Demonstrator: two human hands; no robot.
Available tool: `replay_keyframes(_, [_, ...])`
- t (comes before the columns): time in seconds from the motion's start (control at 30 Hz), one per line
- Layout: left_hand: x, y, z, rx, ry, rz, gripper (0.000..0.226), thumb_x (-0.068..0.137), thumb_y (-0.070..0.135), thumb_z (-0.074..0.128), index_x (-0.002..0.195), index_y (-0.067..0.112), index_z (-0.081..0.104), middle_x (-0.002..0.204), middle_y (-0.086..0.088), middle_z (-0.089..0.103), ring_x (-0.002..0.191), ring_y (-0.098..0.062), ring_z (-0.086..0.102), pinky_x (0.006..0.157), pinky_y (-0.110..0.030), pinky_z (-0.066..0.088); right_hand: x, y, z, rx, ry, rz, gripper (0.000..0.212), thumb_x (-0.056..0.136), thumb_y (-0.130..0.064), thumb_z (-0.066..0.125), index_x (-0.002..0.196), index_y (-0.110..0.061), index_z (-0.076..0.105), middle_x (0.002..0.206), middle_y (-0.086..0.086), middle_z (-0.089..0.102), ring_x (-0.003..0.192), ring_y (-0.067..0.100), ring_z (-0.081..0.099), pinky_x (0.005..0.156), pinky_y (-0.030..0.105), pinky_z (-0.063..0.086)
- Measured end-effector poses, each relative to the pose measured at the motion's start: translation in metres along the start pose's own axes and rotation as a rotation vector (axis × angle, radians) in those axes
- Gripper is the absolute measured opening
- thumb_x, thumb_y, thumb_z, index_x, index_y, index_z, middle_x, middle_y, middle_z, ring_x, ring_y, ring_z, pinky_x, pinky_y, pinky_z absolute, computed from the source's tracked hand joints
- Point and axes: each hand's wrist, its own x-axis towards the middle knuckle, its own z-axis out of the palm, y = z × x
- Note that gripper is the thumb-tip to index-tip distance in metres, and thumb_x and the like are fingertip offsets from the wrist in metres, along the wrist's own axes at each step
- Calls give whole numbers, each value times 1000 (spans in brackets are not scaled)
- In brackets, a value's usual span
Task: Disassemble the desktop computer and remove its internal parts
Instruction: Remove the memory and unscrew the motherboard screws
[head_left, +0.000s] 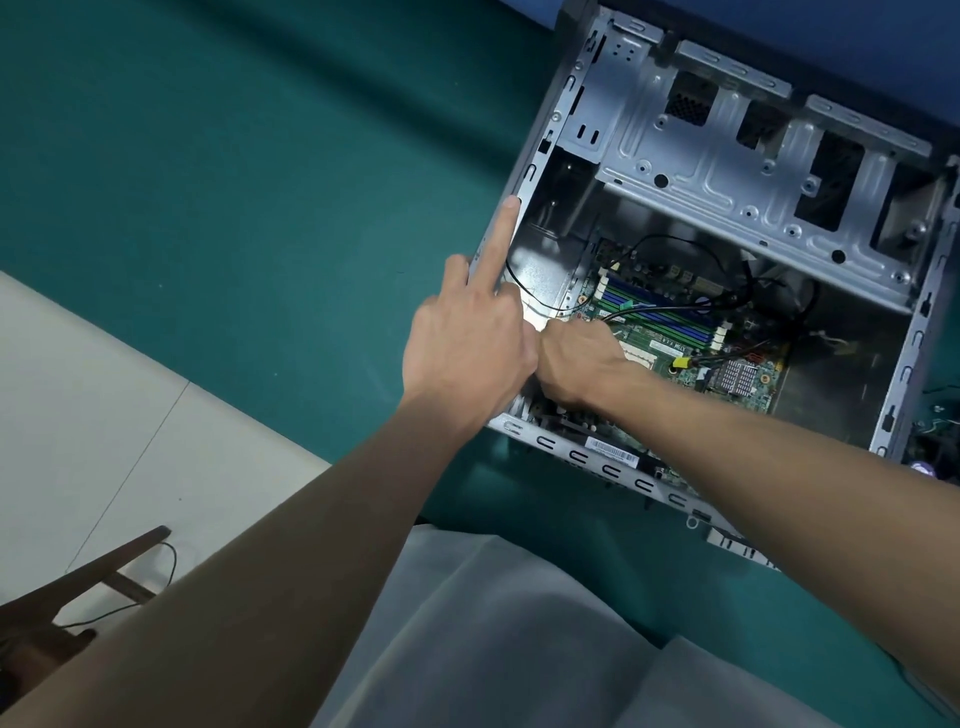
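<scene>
Pale grey cloth (493, 623) is filling the bottom of the view, and two bare forearms are reaching out over it toward the computer case (841, 364). That case is lying open on its side on the green worktop (260, 182), in the upper right of the view, with its silver drive cage (701, 197) at the far end and the green motherboard (737, 384) exposed near the hands.

Straddling the case's left wall, the left hand (467, 332) is gripping it: the thumb is sitting outside the wall, the index finger is lying straight along the rim and pointing away, and the other fingers are folding down inside. Just beside it and touching it, the right hand (576, 358) is reaching inside the case over the near-left part of the motherboard. Its fingers are curling downward next to the blue and green memory slots (660, 312). Whether they are clamped on anything I cannot tell, since the back of the hand is hiding them.

Black cables (727, 270) are looping over the motherboard beyond the right hand, and a small silver heatsink (740, 375) is sitting to its right. A barcode label (613, 451) is showing on the case's near rim. Pale floor tiles (78, 389) are lying to the left, below the worktop's edge.
</scene>
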Motion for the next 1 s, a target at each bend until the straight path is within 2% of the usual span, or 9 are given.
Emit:
replay_keyframes(0.1, [0, 0, 0, -11, 0, 2, 24, 89, 30, 49, 77, 13, 61, 162, 5, -9, 104, -22, 44, 54, -31, 37, 1, 2, 1, 48, -9, -23, 34, 90, -14, 47, 62, -13, 27, 62, 2, 34, 72, 25, 48, 65, 36, 43])
replay_keyframes(0.3, [1, 1, -3, -1, -11, 1, 24, 90, 30, 48, 80, 13, 62, 161, 7, -14, 105, -21, 43, 55, -32, 38, 3, 6, 6, 109, 22, -41, 31, 84, -13, 49, 60, -15, 29, 60, 3, 39, 61, 23, 46, 59, 34, 40])
replay_keyframes(0.43, [2, 1, -2, 8, -14, 6, 24, 90, 31, 47, 82, 14, 61, 161, 7, -15, 107, -21, 42, 56, -33, 42, -2, 11, -1, 180, 127, 15, 22, 79, -18, 61, 66, -7, 48, 60, 7, 47, 58, 24, 50, 54, 31, 38])
replay_keyframes(0.53, [3, 1, 0, 34, 10, 41, 28, 90, 33, 46, 87, 13, 66, 162, 4, -9, 125, -23, 37, 77, -38, 46, -22, 23, -18, 254, 231, 74, 16, 78, -20, 69, 73, -7, 60, 68, 7, 58, 65, 27, 58, 61, 35, 50])
replay_keyframes(0.6, [3, 1, 2, 95, 32, 61, 29, 89, 33, 48, 94, 12, 68, 163, -1, -1, 142, -23, 20, 103, -42, 29, -44, 37, -31, 312, 329, 132, 17, 78, -22, 71, 69, -13, 60, 65, 2, 58, 62, 24, 58, 61, 34, 50])
replay_keyframes(0.67, [1, 6, 1, 170, 68, 67, 25, 86, 32, 54, 97, 15, 68, 162, -4, 3, 147, -20, 5, 109, -40, 8, -71, 57, -42, 375, 414, 211, 19, 79, -22, 72, 68, -17, 58, 62, -4, 56, 57, 15, 53, 52, 26, 39])
replay_keyframes(0.77, [-4, 38, 0, 136, 56, 175, 28, 85, 33, 62, 106, 17, 68, 156, -9, 28, 141, -25, 25, 105, -42, 17, -118, 94, -44, 441, 537, 356, 13, 75, -24, 70, 69, -23, 58, 69, 2, 60, 68, 25, 53, 59, 29, 37])
replay_keyframes(0.87, [-14, 101, 1, -129, -86, 269, 30, 90, 29, 51, 109, 14, 68, 120, -7, 65, 109, -27, 56, 88, -38, 42, -165, 130, -24, 567, 645, 521, 7, 73, -23, 68, 69, -22, 63, 73, 5, 64, 75, 28, 56, 67, 33, 45])
replay_keyframes(1.0, [-40, 154, 17, -150, -233, 302, 30, 94, 32, 41, 105, 18, 65, 98, -8, 70, 82, -28, 62, 63, -32, 39, -215, 163, 35, 714, 730, 729, 8, 69, -24, 71, 68, -18, 66, 69, 2, 67, 73, 26, 61, 72, 34, 51])
